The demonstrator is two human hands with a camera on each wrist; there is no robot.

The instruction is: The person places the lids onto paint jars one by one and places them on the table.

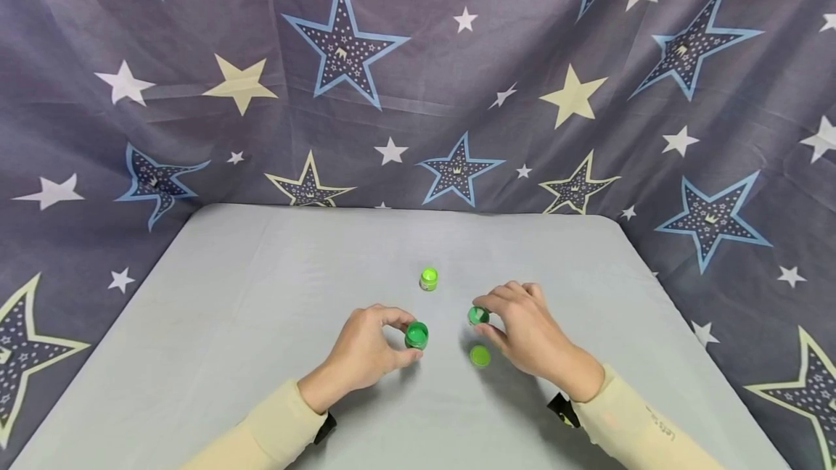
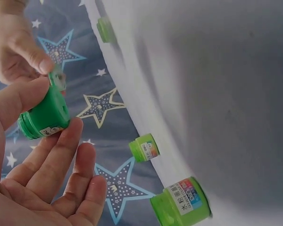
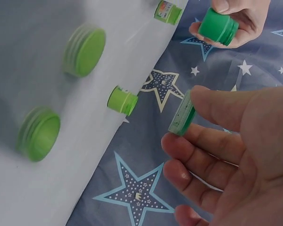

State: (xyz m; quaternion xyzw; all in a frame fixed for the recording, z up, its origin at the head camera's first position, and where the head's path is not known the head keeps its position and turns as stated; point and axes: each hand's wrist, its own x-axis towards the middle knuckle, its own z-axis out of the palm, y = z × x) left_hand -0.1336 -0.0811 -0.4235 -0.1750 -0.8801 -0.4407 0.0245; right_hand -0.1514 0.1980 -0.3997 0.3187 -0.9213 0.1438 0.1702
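My left hand (image 1: 372, 347) grips a dark green paint jar (image 1: 416, 336) between thumb and fingers, its open mouth facing up. Between the thumb and fingers of my right hand (image 1: 525, 328) is a small round green lid (image 1: 479, 315), held apart from the jar. In the right wrist view the lid (image 3: 182, 115) is seen edge-on. A light green lid (image 1: 480, 355) lies on the table just below the right hand. Beyond both hands stands an open light green paint jar (image 1: 428, 279).
A pale grey cloth covers the table (image 1: 313, 260). The left wrist view shows another light green jar (image 2: 180, 202), labelled as gouache, and the right wrist view a second light green lid (image 3: 39, 134). A star-patterned curtain (image 1: 418, 78) hangs behind the table.
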